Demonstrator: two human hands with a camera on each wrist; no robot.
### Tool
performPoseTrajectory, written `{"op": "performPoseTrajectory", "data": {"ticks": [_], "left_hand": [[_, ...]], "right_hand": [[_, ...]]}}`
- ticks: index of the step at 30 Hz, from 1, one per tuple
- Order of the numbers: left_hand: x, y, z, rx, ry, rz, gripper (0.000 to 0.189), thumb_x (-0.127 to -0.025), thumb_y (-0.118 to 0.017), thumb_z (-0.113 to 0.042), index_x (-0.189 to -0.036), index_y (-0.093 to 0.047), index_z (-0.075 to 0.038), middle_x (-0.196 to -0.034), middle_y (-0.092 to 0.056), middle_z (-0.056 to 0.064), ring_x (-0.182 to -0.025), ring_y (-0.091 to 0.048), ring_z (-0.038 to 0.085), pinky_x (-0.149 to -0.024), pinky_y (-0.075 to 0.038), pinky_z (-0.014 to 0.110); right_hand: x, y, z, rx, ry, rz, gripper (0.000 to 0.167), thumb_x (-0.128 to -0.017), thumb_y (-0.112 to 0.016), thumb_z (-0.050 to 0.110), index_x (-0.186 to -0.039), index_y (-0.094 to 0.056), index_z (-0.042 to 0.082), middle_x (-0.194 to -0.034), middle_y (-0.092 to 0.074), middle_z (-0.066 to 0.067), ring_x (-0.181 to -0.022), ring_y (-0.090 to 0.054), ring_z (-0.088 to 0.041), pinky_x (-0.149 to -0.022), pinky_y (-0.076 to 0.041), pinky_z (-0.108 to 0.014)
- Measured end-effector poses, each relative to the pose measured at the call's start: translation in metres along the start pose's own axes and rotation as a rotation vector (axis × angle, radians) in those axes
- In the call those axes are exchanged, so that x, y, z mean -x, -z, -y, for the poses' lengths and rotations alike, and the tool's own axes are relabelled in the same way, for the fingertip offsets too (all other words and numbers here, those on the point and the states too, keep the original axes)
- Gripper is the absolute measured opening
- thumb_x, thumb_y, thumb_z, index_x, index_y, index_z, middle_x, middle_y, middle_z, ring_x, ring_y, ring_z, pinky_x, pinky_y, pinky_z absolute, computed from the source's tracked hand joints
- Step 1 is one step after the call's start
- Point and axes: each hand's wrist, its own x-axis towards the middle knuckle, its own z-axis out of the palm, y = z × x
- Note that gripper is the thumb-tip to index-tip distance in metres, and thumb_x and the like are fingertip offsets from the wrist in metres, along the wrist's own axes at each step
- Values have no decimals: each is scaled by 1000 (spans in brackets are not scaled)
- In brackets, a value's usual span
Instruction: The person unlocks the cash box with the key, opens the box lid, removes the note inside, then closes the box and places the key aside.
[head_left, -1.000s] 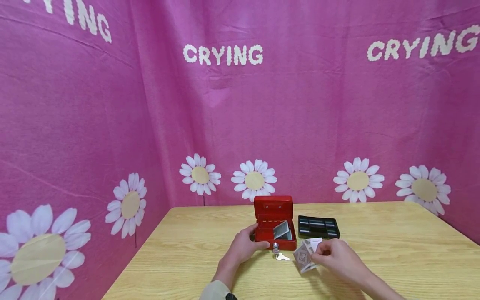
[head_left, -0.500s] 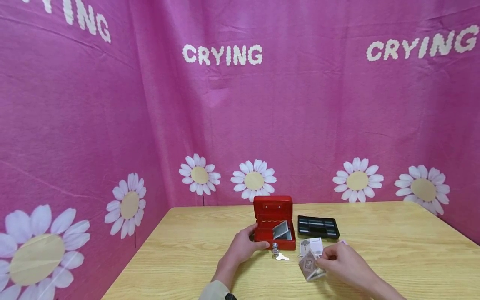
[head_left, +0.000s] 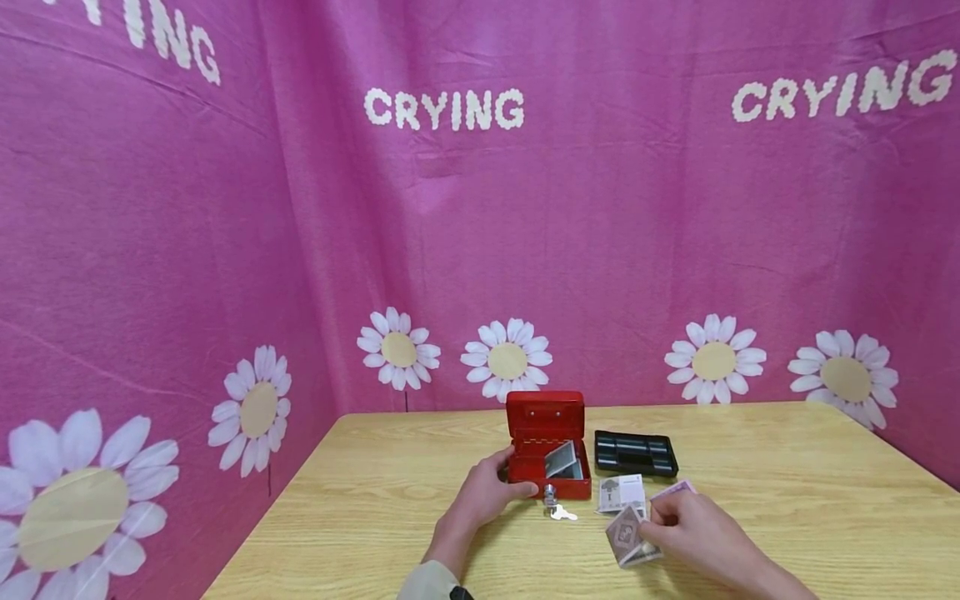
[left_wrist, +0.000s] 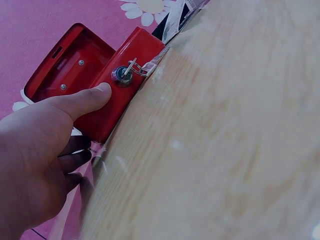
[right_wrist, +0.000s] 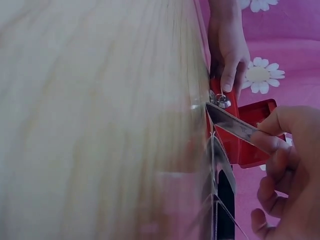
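A small red cash box (head_left: 573,490) stands with its lid raised. My left hand (head_left: 483,502) holds its left front corner, the thumb on the front face beside the lock (left_wrist: 121,75). A key sits in that lock, and more keys (head_left: 564,513) hang from it onto the table. Inside the box lean greyish paper pieces (head_left: 560,458), too small to identify. To the right, my right hand (head_left: 696,529) pinches a folded grey-brown banknote (head_left: 624,535) between thumb and finger, tilted just above the table. Behind it lie a pale banknote (head_left: 621,492) and a purplish one (head_left: 677,488), partly hidden by the hand.
A black compartment tray (head_left: 636,450) sits right of the box, behind the banknotes. All of it stands on a wood-grain table (head_left: 360,500). Pink curtain (head_left: 450,225) with daisies closes in the back and sides.
My right hand has drawn the pinched banknote to the right and slightly nearer, uncovering more of the pale banknote and the purplish one. The left hand keeps its hold on the cash box.
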Motion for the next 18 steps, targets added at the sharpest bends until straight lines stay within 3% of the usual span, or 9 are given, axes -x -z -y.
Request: {"op": "performPoseTrajectory", "data": {"ticks": [9, 18], "left_hand": [[-1, -1, 0, 3, 0, 1, 78, -83, -81, -26, -149, -45, -7, -137, -61, 14, -120, -59, 28, -106, -46, 51], [-1, -1, 0, 0, 22, 1, 78, -84, -80, -27, -150, -43, -7, -140, -59, 15, -123, -58, 29, -107, -45, 51]], "right_hand": [[-1, 5, -6, 42, 145, -11, 31, -85, -69, 19, -61, -50, 18, -56, -39, 14, -55, -36, 1, -51, -30, -18], [-9, 10, 10, 59, 85, -15, 25, -87, -70, 23, -66, -58, 18, -59, -45, 10, -57, -39, -2, -53, -30, -19]]}}
